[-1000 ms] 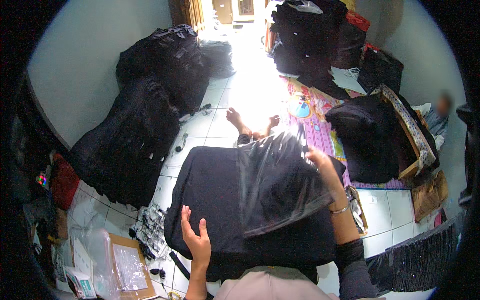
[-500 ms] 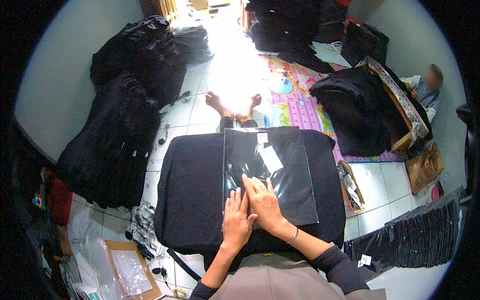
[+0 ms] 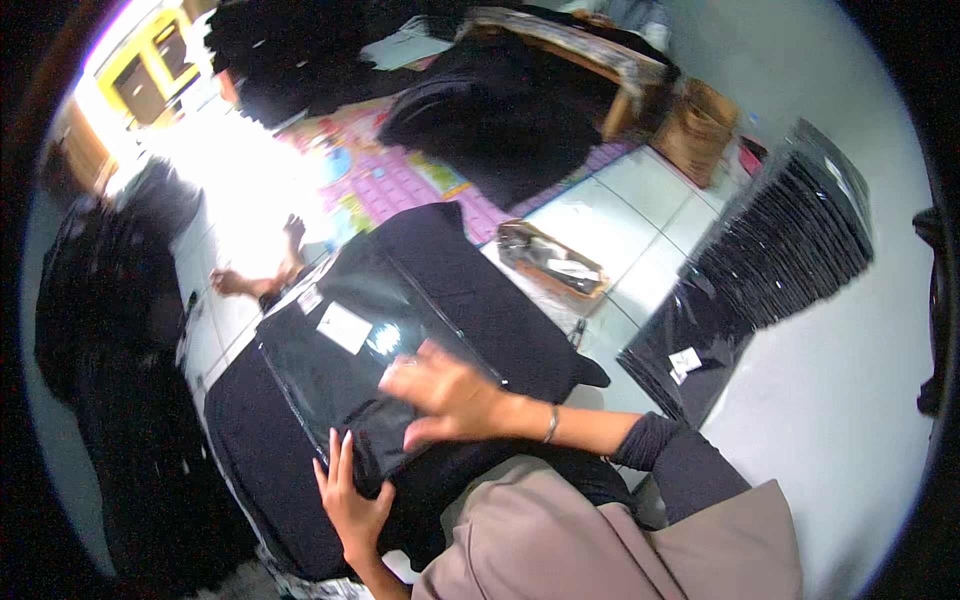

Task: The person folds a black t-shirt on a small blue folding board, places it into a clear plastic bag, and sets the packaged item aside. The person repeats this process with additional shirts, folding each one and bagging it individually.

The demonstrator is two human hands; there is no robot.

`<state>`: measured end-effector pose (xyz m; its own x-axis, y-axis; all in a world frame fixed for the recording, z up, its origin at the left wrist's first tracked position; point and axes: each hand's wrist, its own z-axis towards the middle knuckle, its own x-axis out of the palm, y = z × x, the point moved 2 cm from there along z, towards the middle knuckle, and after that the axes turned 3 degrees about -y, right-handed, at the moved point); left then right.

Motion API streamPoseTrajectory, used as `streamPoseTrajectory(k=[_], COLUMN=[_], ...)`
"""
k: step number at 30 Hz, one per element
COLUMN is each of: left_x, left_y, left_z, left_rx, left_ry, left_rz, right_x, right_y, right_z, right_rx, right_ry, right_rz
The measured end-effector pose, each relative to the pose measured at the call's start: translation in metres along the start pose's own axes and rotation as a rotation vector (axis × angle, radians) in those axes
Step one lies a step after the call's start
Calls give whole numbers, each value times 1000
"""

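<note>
A flat clear plastic package with black folded cloth inside [image 3: 330, 380] lies on a black cloth-covered low support [image 3: 520, 345] in front of me. A white paper tag [image 3: 344, 328] shows near its far end. At the package's near edge, my left hand [image 3: 352, 500] rests with fingers spread, fingertips on the plastic. My right hand [image 3: 450, 395] is over the middle of the package, slightly blurred, its fingers stretched out and gripping nothing. Whether its palm touches the plastic I cannot tell.
A long stack of similar black packages [image 3: 785, 230] stands at the right, one tagged package [image 3: 690, 335] at its near end. An open box [image 3: 552, 262] and a brown paper bag [image 3: 697, 132] are on the tiled floor. Black cloth heaps [image 3: 115, 400] lie left; another [image 3: 490, 120] lies beyond.
My view has swung to the right, so the scene appears turned and shifted left. My hands have moved apart, the left staying at the near edge of the package.
</note>
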<state>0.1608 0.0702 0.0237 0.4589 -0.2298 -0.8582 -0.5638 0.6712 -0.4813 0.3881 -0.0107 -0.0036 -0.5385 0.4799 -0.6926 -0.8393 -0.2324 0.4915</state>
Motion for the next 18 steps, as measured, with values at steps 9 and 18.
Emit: streamPoseTrajectory(k=[9,18], left_x=[-36,-7], left_y=[-2,56], left_z=[-3,3], left_rx=[141,-234], left_ry=[-562,-449], left_rz=[-102,-75], right_x=[-26,-327], right_y=[33,24], right_z=[42,-35], right_rx=[283,592], right_ry=[122,-336], right_rz=[-16,-145])
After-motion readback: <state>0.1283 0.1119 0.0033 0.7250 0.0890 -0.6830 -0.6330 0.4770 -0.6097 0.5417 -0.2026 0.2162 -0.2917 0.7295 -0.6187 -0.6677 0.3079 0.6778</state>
